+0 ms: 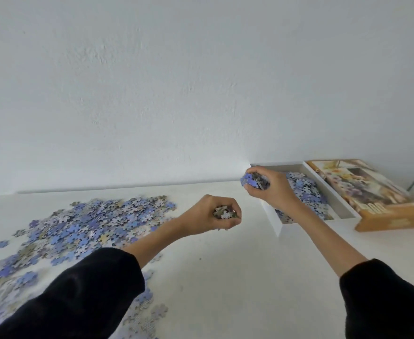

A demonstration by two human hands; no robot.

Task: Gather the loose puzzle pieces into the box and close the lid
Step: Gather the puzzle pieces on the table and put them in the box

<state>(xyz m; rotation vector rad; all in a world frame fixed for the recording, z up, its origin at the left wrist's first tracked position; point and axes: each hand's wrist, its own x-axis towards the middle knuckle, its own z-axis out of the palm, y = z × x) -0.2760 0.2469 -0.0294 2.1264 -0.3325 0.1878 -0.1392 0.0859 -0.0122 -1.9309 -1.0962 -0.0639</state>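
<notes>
The right hand (272, 188) is gripping a clump of pieces over the box (274, 222), hiding part of it; the left hand (217, 215) is clutching more above the white table (225, 277), beside the edge-cropped puzzle pieces (95, 218).

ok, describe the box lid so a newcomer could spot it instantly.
Start at the white table and go to its far right corner. There the open white box, part full of pieces, sits beside the lid. The lid alone is orange-brown with a printed picture.
</notes>
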